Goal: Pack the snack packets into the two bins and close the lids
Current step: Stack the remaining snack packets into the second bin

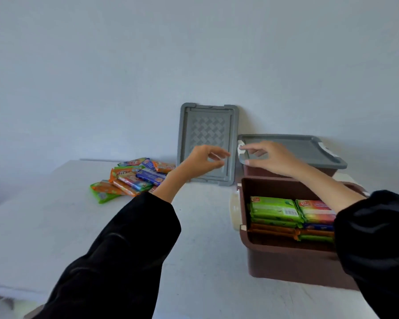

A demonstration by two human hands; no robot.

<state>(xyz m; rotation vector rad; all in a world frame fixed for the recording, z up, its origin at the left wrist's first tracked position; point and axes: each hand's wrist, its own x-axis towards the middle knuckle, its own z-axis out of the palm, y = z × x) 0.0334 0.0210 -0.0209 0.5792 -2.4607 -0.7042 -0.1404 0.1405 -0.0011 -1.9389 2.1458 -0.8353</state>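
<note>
Latching the far bin; near bin open, packets left out.

Nearest you, the open brown bin point(286, 261) holds stacked snack packets point(274, 210), with room left. Just behind it the second bin point(253, 172) has its grey lid point(309, 150) on. Your right hand point(270, 160) pinches its white latch point(240, 153), forefinger above, thumb below. Behind-left of the open bin, your left hand point(203, 160) hovers, fingers loosely curled on nothing, before the spare lid point(207, 134) leaning on the wall. Loose packets point(134, 178) are heaped well left of the open bin. They look light, soft and slick, so take a few by their flat faces. The spare lid looks stiff and light: grip its long edges.
</note>
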